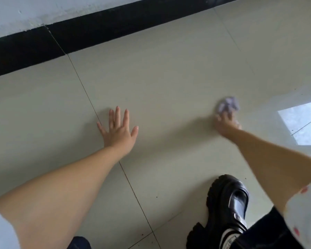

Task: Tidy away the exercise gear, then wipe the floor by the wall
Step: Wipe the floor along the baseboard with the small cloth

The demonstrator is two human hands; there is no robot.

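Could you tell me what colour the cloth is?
Pale purple cloth, blurred, in the head view.

Glossy pale floor tiles (169,78), a crumpled soft cloth (227,104), and a shiny black shoe (230,200).

From where I stood, no word, label, brand, number or sign could be read on anything in sight.

soft daylight | glare on floor (302,123) right | right hand (226,123) motion-blurred
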